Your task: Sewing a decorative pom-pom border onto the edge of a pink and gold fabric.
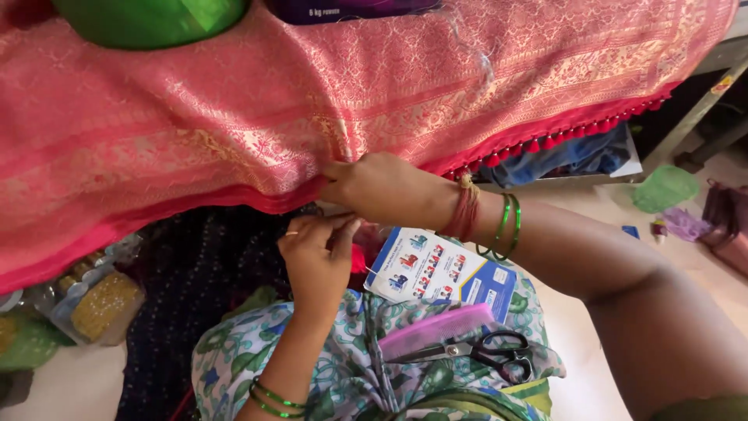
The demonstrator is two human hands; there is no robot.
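The pink cloth (234, 117) looks woven with shiny gold thread; the comb (436, 331) is smooth plastic; the scissors (483, 351) have glossy black handles.

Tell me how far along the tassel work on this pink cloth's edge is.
Done: red tassels hang along the hem of the pink brocade cloth to the right of the hands. In hand: the right hand pinches the hem where that row ends, and the left hand works just below it. Left: the hem to the left shows no tassels. Scissors and a pink comb lie on the lap.
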